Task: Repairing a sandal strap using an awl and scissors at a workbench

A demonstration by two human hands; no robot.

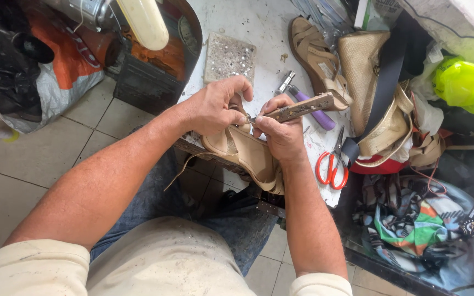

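Two hands are meeting over one tan sandal [245,153], which we are holding at the near edge of the tabletop [264,24], partly out over our lap. We are curling the left hand [215,104] around the sandal's upper part, fingers bent and pinching a strap or edge against the thumb. We are closing the right hand [281,131] around a wooden-handled tool [303,107], fingers pressed tight on the handle. The tool's long axis is running from its tip, which sits right between the two hands at the sandal, up and away to the right, so the working point is lying just left of the right hand and touching, or nearly touching, the spot the left hand is pinching (the tip itself is too small to make out). The sandal's long axis is slanting from the hands down toward our right knee.

Counting around us: one second sandal [314,55] is lying farther back on the tabletop, one pair of red-handled scissors [333,164] just right of our right wrist, one purple-handled tool [311,107] behind the wooden one, one studded block [230,57] beyond the left hand, and one woven tan bag [366,71] to the right.
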